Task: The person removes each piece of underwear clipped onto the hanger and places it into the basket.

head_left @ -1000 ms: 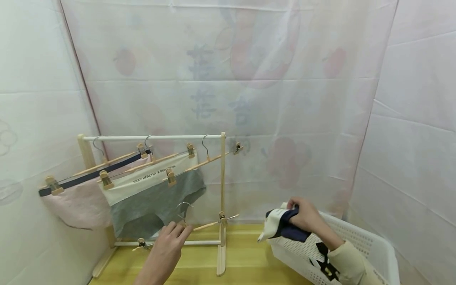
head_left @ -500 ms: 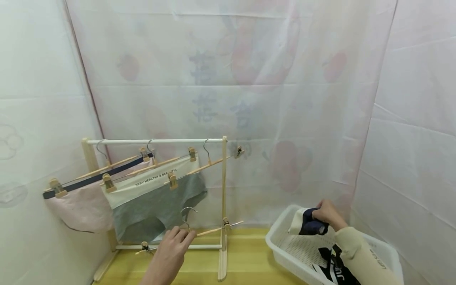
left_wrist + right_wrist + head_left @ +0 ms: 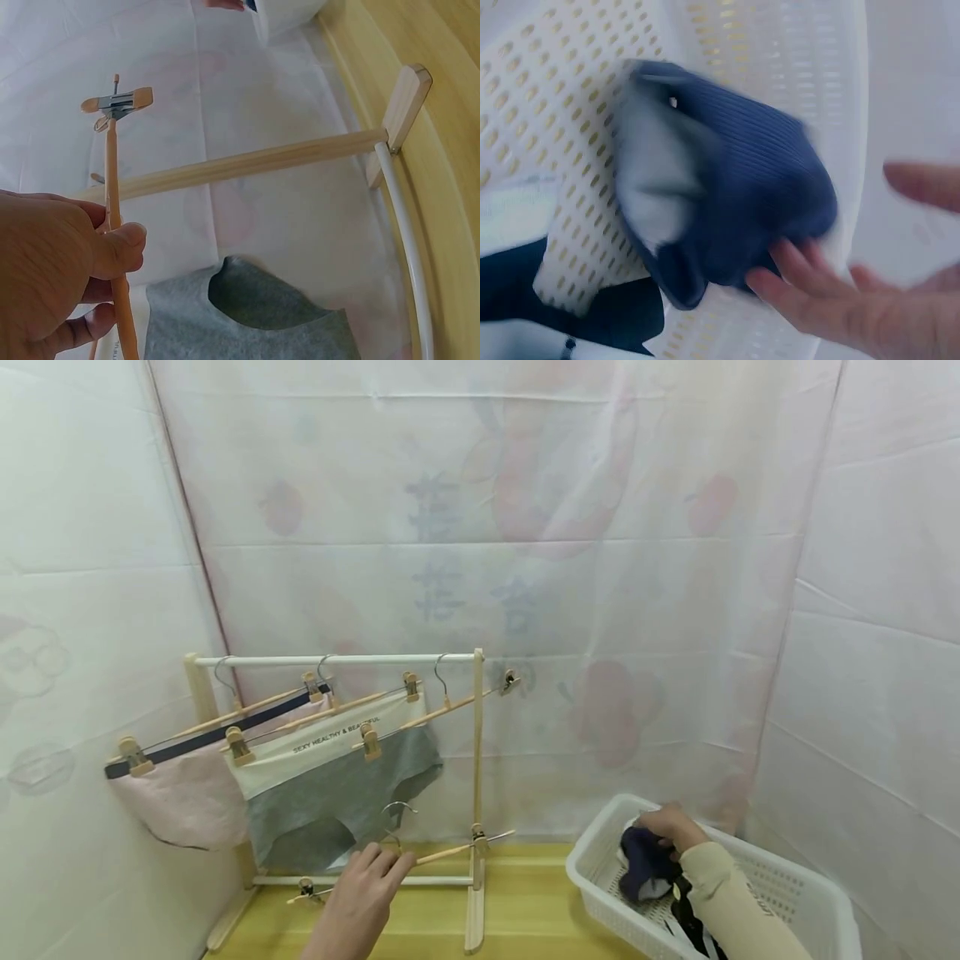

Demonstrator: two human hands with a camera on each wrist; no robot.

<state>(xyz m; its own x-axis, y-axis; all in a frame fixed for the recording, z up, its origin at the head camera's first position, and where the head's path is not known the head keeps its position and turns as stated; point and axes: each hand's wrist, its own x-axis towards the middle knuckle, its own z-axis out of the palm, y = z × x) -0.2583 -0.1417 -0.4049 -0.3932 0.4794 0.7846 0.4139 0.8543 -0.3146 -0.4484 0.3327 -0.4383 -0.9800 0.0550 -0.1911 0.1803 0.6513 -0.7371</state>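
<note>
My left hand [image 3: 358,889] grips the wooden bar of a clip hanger [image 3: 446,854] in front of the rack. The hanger's metal hook points up, and its clips hold nothing. In the left wrist view, the thumb and fingers close around that bar, with one clip [image 3: 120,101] beyond them. Over at the white basket [image 3: 813,893], my right hand [image 3: 672,827] is at a bunched navy-and-white pair of underpants [image 3: 643,860]. The right wrist view shows its fingertips [image 3: 784,259] at the navy fabric's edge, thumb spread well away. That fabric is blurred.
A wooden rack [image 3: 478,760] with a white rail stands left. From it hang pink underpants [image 3: 183,802] and grey underpants [image 3: 360,785] with a cream waistband, on clip hangers. Another bare hanger [image 3: 438,714] hangs in front. Black garments [image 3: 688,910] lie in the basket, on a yellow surface [image 3: 525,910].
My right hand has carried the navy-and-white underpants right and down into the basket, and its fingers have come off them. My left hand keeps holding the hanger in nearly the same place.
</note>
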